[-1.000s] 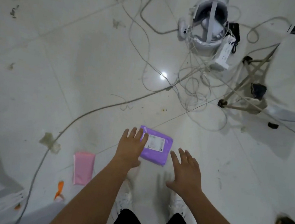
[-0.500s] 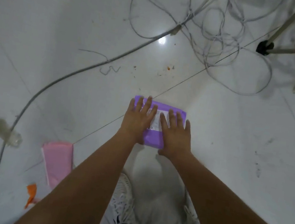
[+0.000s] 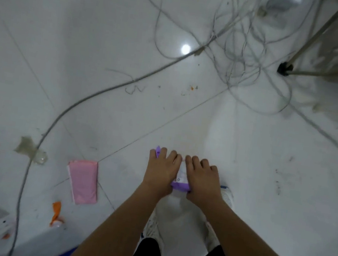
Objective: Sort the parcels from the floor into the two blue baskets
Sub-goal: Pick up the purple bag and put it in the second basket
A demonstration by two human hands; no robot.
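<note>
Both hands, left (image 3: 162, 169) and right (image 3: 202, 178), grip a flat purple plastic parcel (image 3: 180, 186); a pink padded parcel (image 3: 83, 181) lies at nine o'clock.

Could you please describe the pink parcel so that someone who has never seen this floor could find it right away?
Start from the long grey cable curving down the white tiled floor. To its right, left of the left hand, lies the pink parcel, flat and untouched. It is plain pink with no label showing, unlike the purple parcel gripped under both hands.
</note>
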